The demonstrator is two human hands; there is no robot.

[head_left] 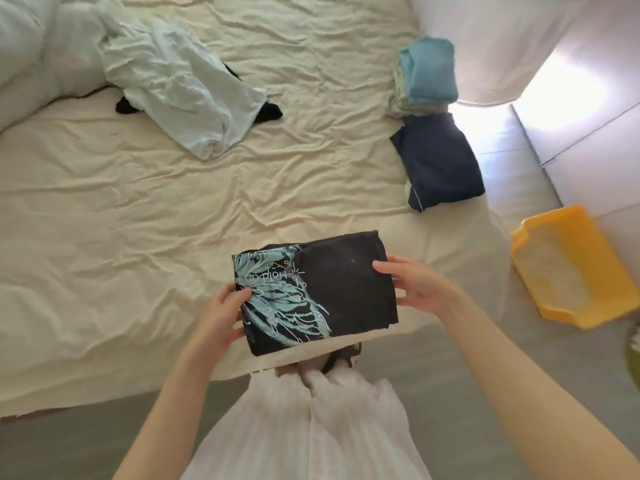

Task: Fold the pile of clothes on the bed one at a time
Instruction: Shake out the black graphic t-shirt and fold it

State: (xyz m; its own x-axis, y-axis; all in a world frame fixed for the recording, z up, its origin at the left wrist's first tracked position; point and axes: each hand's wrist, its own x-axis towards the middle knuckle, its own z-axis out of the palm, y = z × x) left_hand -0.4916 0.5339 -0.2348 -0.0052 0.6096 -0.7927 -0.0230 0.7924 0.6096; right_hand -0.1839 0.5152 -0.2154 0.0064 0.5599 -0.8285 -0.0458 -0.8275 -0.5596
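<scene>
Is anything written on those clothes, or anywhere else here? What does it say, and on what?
Folded black shirt with pale blue floral print, held between left hand and right hand: one short line of thin white lettering beside the print, seen upside down and too blurred to read.
No other text shows on anything else in view.

Bare sheet (138, 209) lies open mid-bed; white garment (180, 98) blocks far left, folded stacks (436, 161) line the right edge.
</scene>
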